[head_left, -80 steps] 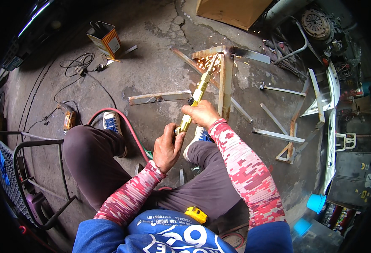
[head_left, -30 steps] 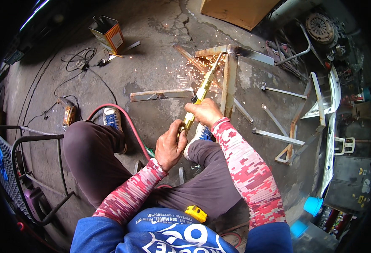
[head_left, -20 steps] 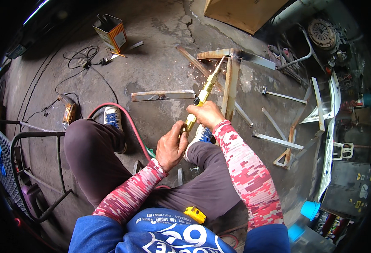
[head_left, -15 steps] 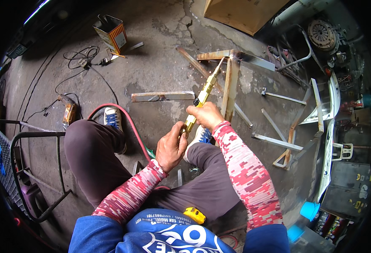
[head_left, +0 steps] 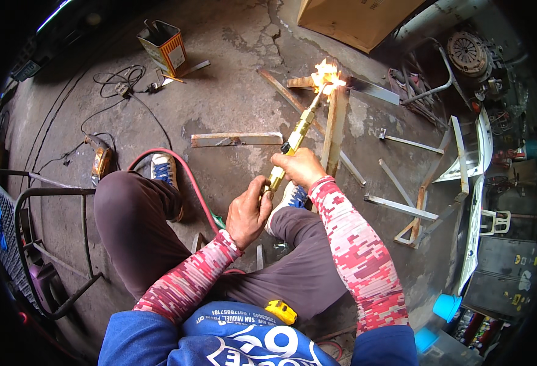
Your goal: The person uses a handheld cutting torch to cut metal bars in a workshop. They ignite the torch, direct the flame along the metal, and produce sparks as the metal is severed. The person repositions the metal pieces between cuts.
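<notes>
A brass gas torch [head_left: 296, 133] slants away from me, its thin tip at the corner of a rusty steel angle frame [head_left: 335, 125]. Bright orange flame [head_left: 327, 75] flares at that corner and hides part of the joint. My right hand [head_left: 301, 167] is wrapped round the torch's body, thumb on top beside a black knob. Lower down, my left hand [head_left: 248, 213] closes its fingers on the rear end, by the valves. A red hose [head_left: 189, 174] loops to the left of my left hand; where it joins the torch is hidden.
A flat steel bar [head_left: 237, 139] lies left of the torch. Several metal pieces [head_left: 403, 207] are strewn at right. An angle grinder [head_left: 101, 160] with its cord, a square tin [head_left: 163, 49] and a cardboard box [head_left: 360, 21] stand around. A yellow tape measure [head_left: 281, 312] rests at my lap.
Flame has burst out at the torch tip, over the frame's corner, where only small sparks showed before. Both hands keep the same hold and place.
</notes>
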Demonstrator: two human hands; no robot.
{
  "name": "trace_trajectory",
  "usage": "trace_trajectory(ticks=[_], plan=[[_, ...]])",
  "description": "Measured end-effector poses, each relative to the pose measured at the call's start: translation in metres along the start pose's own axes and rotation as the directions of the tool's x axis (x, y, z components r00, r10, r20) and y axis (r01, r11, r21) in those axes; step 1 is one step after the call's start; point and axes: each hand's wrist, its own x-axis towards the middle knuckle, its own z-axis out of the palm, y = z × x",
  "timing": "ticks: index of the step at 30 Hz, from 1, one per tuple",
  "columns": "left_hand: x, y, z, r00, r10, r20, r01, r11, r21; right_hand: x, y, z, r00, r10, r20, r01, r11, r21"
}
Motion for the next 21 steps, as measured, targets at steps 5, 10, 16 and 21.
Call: trace_trajectory(ticks=[5, 10, 16, 21], plan=[[0.0006, 0.0005, 0.0005, 1.000, 0.008, -0.015, -0.008, 1.000, 0.003, 0.0025, 0.0021, 0.0022, 1.000, -0.013, -0.011, 0.013, 1.000, 0.018], [0.0002, 0.0004, 0.0006, 1.000, -0.011, -0.016, 0.011, 1.000, 0.006, 0.0025, 0.0014, 0.0017, 1.000, 0.004, 0.004, -0.004, 1.000, 0.019], [0.0001, 0.0004, 0.0006, 1.000, -0.004, -0.023, 0.004, 1.000, 0.001, 0.0004, 0.0001, 0.0012, 1.000, 0.000, 0.004, 0.000, 1.000, 0.026], [-0.0002, 0.0013, -0.0002, 1.000, -0.012, -0.011, 0.012, 1.000, -0.010, -0.0006, 0.0004, 0.0008, 1.000, 0.012, 0.007, -0.012, 0.999, 0.032]])
